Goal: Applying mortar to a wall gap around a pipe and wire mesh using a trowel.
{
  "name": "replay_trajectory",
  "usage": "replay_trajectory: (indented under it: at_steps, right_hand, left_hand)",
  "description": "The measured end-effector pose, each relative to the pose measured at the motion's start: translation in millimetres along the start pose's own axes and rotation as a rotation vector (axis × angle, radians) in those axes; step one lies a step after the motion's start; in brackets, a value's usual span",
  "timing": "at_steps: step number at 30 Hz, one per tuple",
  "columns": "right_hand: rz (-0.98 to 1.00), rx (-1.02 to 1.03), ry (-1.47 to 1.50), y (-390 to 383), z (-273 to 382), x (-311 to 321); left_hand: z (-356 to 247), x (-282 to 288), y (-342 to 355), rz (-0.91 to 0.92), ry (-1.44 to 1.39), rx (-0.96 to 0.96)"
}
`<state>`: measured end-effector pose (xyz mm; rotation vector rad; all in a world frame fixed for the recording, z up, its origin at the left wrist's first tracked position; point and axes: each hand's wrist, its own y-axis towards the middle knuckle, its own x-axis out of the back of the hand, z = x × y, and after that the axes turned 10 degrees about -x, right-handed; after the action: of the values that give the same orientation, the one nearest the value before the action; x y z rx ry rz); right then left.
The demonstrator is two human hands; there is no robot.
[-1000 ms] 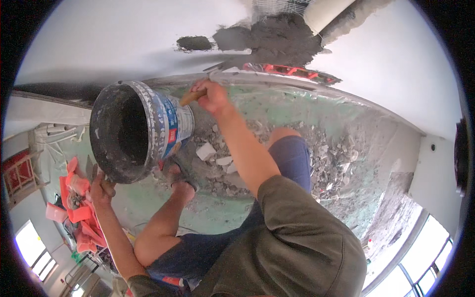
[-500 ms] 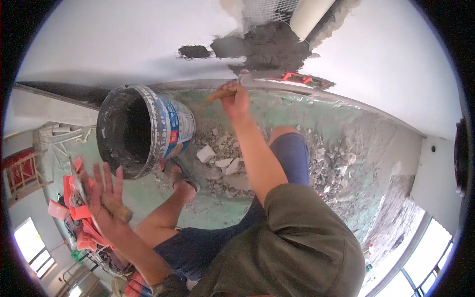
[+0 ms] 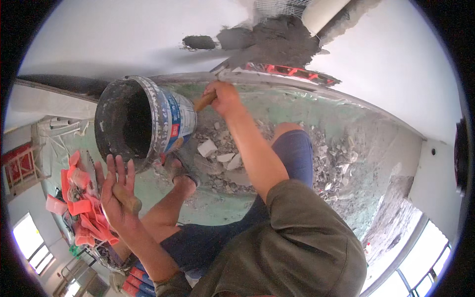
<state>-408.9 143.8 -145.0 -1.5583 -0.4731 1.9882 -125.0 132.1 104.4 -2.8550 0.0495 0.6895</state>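
My right hand [image 3: 224, 99] grips the wooden handle [image 3: 205, 101] of a trowel, whose thin blade [image 3: 221, 68] touches the foot of the white wall, left of a dark grey mortar patch [image 3: 284, 42]. Red plastic pieces [image 3: 297, 73] show in a gap under that patch. On the left, my left hand [image 3: 118, 190] has its fingers stretched out, with the wooden handle [image 3: 127, 199] of a flat plastering tool across the palm. The tool's plate is mostly hidden behind the hand. A mortar-smeared bucket [image 3: 159, 116] lies tipped beside the wall, its dark mouth near my left fingertips.
Broken rubble [image 3: 217, 153] and dust cover the green floor sheet [image 3: 198, 213] around my feet. Red-orange plastic items [image 3: 79, 198] are heaped at left. A pale pipe [image 3: 324, 15] and white mesh [image 3: 282, 7] meet the wall above the mortar.
My right hand has moved left and slightly down with the trowel, uncovering more of the red pieces. My left hand has shifted right with its tool. The view has tilted slightly.
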Motion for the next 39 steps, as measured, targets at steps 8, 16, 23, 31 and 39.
replay_trajectory:
  at_steps: [8, 16, 23, 31, 39]
  right_hand:
    - [-0.093, -0.085, 0.012, -40, -37, 11]
    - [0.21, 0.304, 0.369, -14, 11, 67]
    - [0.143, 0.211, 0.277, 33, 8, 54]
    - [0.003, 0.035, 0.081, 41, -28, 10]
    - [0.304, 0.007, 0.186, 34, -22, 12]
  left_hand:
    - [13, -11, 7, 0.099, -0.093, 0.083]
    - [17, -29, -4, 0.112, -0.139, 0.156]
    - [-2, -13, -10, 0.091, -0.193, 0.182]
    - [-19, 11, -6, 0.083, -0.191, 0.112]
    - [-12, 6, -4, 0.066, -0.157, 0.093]
